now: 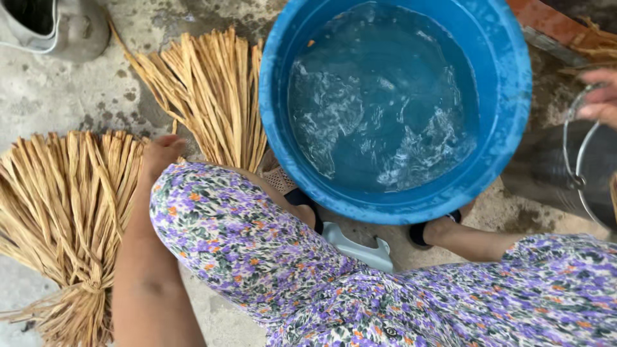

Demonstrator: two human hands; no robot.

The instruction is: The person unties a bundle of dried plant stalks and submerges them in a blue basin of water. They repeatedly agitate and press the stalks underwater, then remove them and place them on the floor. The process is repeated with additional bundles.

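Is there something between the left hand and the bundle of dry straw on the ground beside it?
Nothing visible. The left hand rests at the edge of the straw bundle, with its fingertips on or just above the strands. The blue basin and the second straw bundle lie off to the side.

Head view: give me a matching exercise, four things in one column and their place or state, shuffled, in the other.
Things:
1. blue basin
2. metal bucket
3. left hand
4. straw bundle

Places or states:
A. at the right edge, its wire handle held by the right hand
B. fanned out on the concrete floor, just left of the basin
C. holds rippling water
D. rests on the nearer straw bundle at the lower left

Pairs: 1-C, 2-A, 3-D, 4-B
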